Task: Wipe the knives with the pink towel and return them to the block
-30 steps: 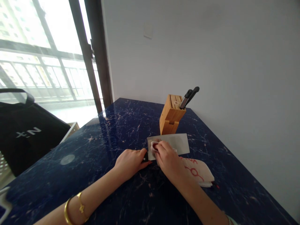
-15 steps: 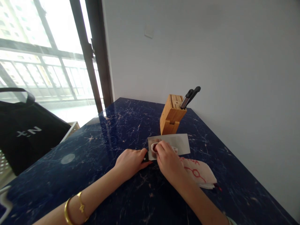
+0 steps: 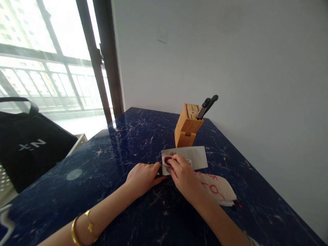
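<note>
A cleaver with a wide metal blade and a black handle is held over the blue table. My left hand is closed round its handle. With bent fingers, my right hand presses a bunched white and red cloth on the blade near the handle end. Part of that cloth is hidden under the fingers. Beside my right wrist lies a folded pale cloth with red markings; whether the two cloths are joined, I cannot tell.
Just behind the blade stands a wooden knife block with black-handled tools in it. The dark blue marbled table meets a grey wall. Off to the left are a black bag and a window. A white object shows at the lower left.
My right hand and the bunched cloth have slid slightly left along the blade, toward the handle. The left hand and the cleaver have stayed in place.
</note>
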`<state>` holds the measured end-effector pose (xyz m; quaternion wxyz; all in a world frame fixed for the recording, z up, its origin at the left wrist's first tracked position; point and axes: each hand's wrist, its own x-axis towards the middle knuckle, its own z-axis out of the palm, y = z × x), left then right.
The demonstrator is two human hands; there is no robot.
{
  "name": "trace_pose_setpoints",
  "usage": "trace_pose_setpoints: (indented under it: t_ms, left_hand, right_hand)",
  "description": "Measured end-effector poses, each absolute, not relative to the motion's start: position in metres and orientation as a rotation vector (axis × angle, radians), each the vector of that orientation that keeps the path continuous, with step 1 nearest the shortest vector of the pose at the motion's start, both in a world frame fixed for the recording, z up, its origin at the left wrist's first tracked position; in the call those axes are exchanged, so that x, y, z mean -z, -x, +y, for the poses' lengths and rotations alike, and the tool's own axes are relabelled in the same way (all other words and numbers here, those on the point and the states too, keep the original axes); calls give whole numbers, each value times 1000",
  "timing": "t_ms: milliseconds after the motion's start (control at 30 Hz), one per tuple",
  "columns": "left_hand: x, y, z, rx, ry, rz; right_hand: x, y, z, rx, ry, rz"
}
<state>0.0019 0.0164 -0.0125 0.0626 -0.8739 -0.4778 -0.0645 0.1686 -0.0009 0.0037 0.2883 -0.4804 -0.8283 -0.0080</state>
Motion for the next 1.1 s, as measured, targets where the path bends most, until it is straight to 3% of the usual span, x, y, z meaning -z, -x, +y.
trace_pose_setpoints:
  t_ms: [200, 500, 767, 1100]
  left_hand:
    - [13, -2, 17, 189, 2651, -1459]
    - [14, -1, 18, 187, 2658, -1459]
    - [11, -2, 16, 187, 2645, -1467]
    - [11, -2, 17, 187, 2635, -1485]
  right_hand:
    - [-5, -187, 14, 62, 1397, -1974]
    - [-2, -166, 0, 51, 1274, -2190]
    - [-7, -197, 15, 418, 1659, -1953]
    - [-3, -165, -6, 266, 1387, -2265]
